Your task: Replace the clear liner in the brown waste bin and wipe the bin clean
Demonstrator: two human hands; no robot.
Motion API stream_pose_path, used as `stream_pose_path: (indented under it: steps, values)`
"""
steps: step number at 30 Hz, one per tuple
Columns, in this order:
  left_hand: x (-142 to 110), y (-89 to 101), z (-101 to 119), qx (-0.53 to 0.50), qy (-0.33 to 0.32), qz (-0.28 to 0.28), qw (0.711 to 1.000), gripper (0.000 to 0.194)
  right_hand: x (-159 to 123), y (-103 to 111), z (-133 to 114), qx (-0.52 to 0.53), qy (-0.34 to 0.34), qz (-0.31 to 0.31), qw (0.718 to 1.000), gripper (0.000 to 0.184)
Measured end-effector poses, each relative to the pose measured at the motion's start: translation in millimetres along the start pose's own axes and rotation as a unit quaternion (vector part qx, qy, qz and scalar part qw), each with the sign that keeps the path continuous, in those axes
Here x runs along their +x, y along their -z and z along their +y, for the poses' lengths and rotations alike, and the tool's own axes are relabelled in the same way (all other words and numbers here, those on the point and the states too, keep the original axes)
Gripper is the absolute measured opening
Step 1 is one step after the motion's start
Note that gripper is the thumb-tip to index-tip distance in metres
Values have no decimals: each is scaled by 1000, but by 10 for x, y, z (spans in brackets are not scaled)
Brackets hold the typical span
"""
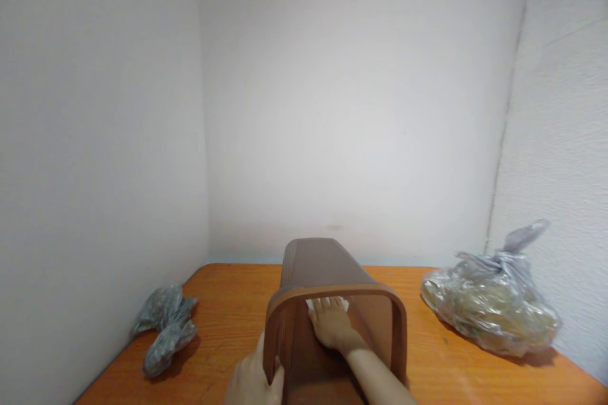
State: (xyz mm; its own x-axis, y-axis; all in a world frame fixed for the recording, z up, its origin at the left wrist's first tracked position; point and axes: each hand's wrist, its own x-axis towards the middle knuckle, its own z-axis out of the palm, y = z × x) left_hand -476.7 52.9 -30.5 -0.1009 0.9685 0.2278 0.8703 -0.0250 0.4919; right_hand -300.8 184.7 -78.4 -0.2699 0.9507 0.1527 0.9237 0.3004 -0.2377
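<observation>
A brown plastic bin [327,262] lies on its side on the table with its open mouth toward me. My left hand [253,378] grips the left part of the rim, with the thumb over the inner edge and the other fingers mostly hidden outside. Inside the bin, my right hand [332,326] presses a white wipe [346,305] against the inner wall near the top. Its fingers are stretched flat over the wipe, and only the wipe's edges show around them. Whether it is paper or cloth, I cannot tell.
Beneath the bin is an orange wood-look table [237,304], with white walls behind and at both sides. A knotted grey plastic bag [167,329] lies at the left. At the right sits a larger knotted clear bag [494,310] with yellowish contents.
</observation>
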Motion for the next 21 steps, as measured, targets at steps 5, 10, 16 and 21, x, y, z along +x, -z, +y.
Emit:
stream_pose_path:
  steps: [5, 10, 16, 21]
  values:
    - [-34, 32, 35, -1, -5, 22, 1000, 28, -382, 109, -99, 7, 53, -23, 998, 51]
    - [-33, 47, 53, 26, -3, 21, 999, 26, -1066, 161, -190, 20, 130, 7, 991, 59]
    - [39, 357, 255, 70, -61, -1, 996, 44, -1567, -57, 140, -135, 284, 152, 937, 43]
    - [200, 802, 734, 203, -168, 4, 965, 68, -1669, 27, 313, -184, 284, 229, 913, 40]
